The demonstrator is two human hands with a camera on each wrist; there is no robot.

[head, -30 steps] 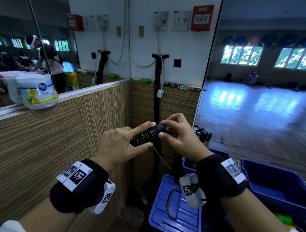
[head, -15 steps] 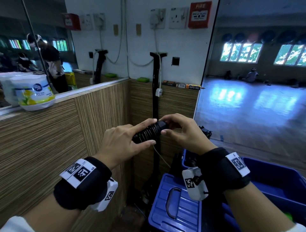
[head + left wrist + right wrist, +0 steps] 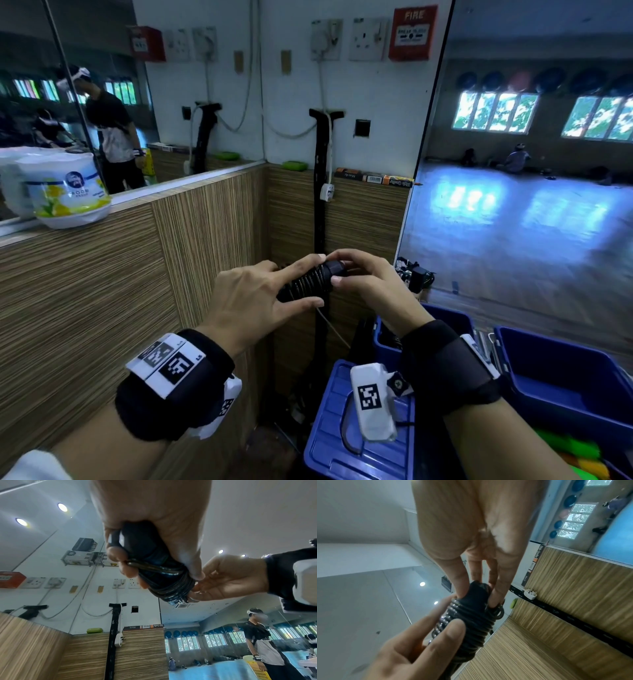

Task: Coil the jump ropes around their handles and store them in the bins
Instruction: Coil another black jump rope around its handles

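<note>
Nearest me, a blue lid (image 3: pixel 346 442) lies below my wrists, with blue bins (image 3: pixel 561 370) just to its right. Above them I hold the handles (image 3: pixel 310 282) at chest height, black rope (image 3: pixel 471 619) wound round them in tight coils. My left hand (image 3: pixel 250 301) grips the bundle, index finger along the top and thumb pressed underneath; from the left wrist view the other fingers (image 3: pixel 118 553) curl round its end. My right hand (image 3: pixel 368 287) pinches the far tip of the bundle, thumb on one side and fingers (image 3: pixel 498 588) on the other, right where the last coil sits. A thin strand of rope hangs loose beneath the handles toward the bins. To my left runs a wood-grain ledge (image 3: pixel 137 246) carrying a white tub (image 3: pixel 66 192) against the mirror. Ahead, a black post (image 3: pixel 320 178) stands in the corner; on the white wall above it are sockets and a red fire alarm (image 3: pixel 412 32)
</note>
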